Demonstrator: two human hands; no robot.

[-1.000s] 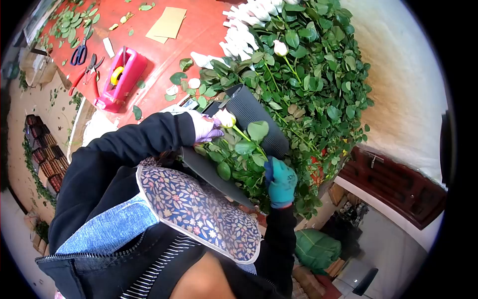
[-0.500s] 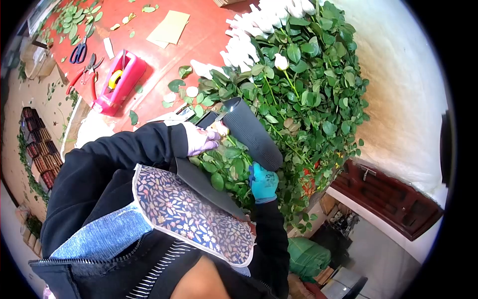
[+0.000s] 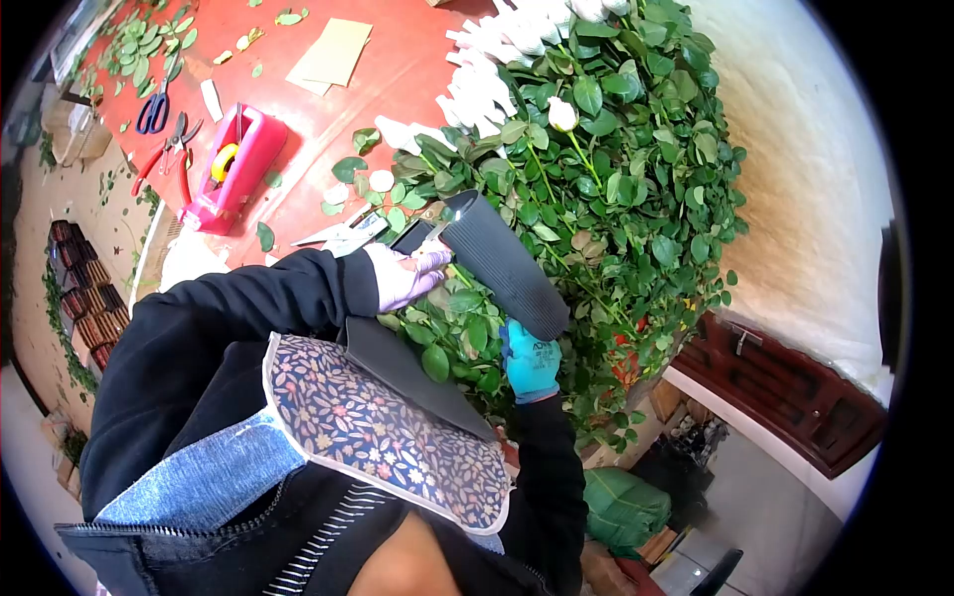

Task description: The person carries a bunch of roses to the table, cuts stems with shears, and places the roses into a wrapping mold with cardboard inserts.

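Note:
My left hand (image 3: 405,276), in a pale purple glove, is closed round a rose bloom at the left edge of a black ribbed roll (image 3: 507,266); its fingers hide most of the bloom. Leafy rose stems (image 3: 452,333) run from there down toward my right hand (image 3: 532,360). That hand, in a teal glove, is closed on the stems at the lower end of the roll, its fingertips partly hidden by leaves. A dark flat sheet (image 3: 407,372) lies under the leaves, against the floral apron (image 3: 383,427).
A large heap of leafy roses (image 3: 636,199) with white-wrapped heads (image 3: 482,89) fills the right side. On the red table (image 3: 298,149) are a pink tape dispenser (image 3: 238,169), red-handled pruners (image 3: 177,149), dark scissors (image 3: 154,111) and brown cards (image 3: 333,52).
My right hand has moved left and slightly up, along the stems. The bloom, seen plainly before, is now mostly covered by my left hand, beside the ribbed roll.

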